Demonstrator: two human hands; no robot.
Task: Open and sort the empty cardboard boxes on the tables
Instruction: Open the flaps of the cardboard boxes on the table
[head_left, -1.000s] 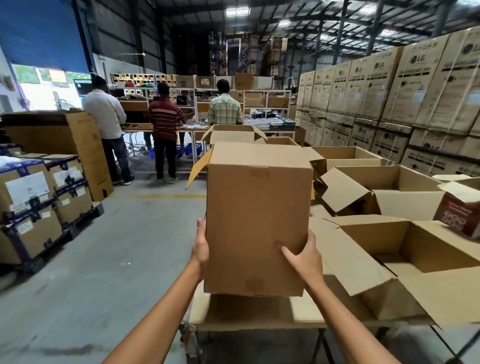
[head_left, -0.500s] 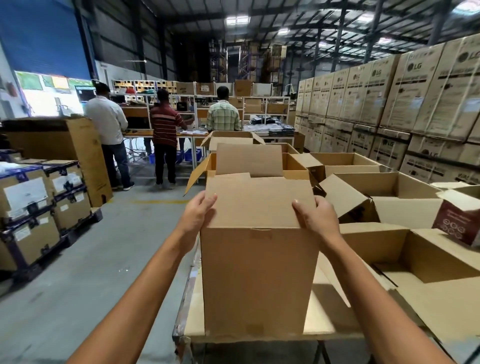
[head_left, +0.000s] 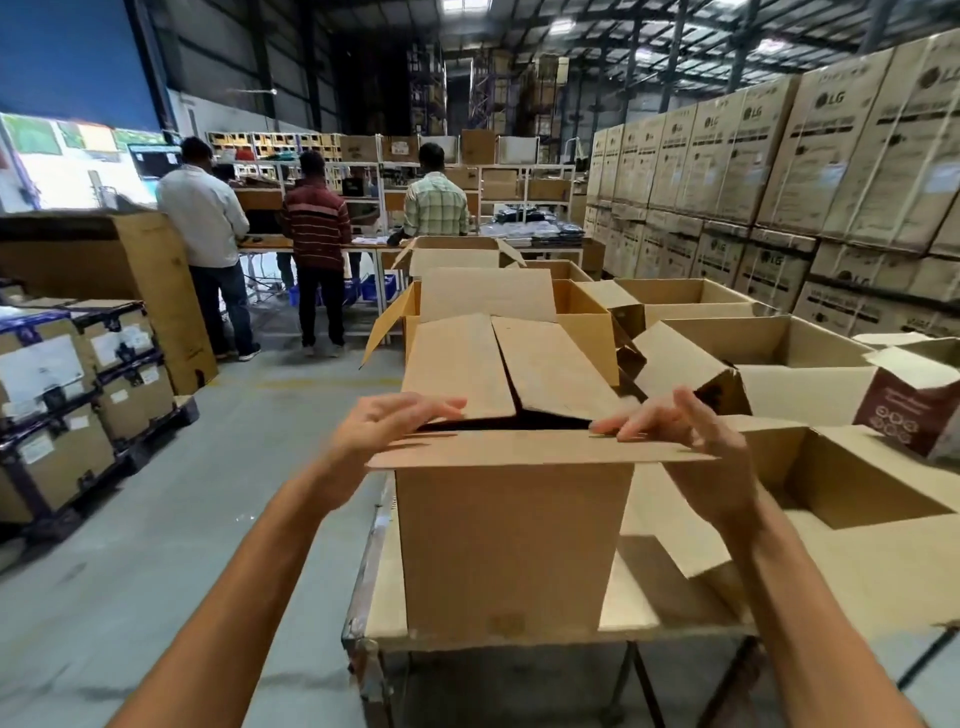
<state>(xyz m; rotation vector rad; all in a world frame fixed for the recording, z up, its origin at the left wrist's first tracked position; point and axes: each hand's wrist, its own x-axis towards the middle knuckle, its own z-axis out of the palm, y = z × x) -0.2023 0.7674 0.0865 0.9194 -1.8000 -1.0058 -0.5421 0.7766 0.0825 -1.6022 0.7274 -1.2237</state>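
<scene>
Fingers (head_left: 431, 407) on left hand (head_left: 384, 434) and right hand (head_left: 691, 441) are lying loosely straight on the box (head_left: 514, 545) flaps; it's sitting on a table (head_left: 383, 597) corner; LG cartons (head_left: 779, 171) are towering along the right.

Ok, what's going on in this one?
A person stands at a table in a warehouse, opening a plain cardboard box that stands upright on it. The left hand and right hand both have their fingers on the near top flap, which is folded out toward the person. The far flap stands up; the two side flaps lie partly down over the opening. Other opened boxes sit alongside.
</scene>
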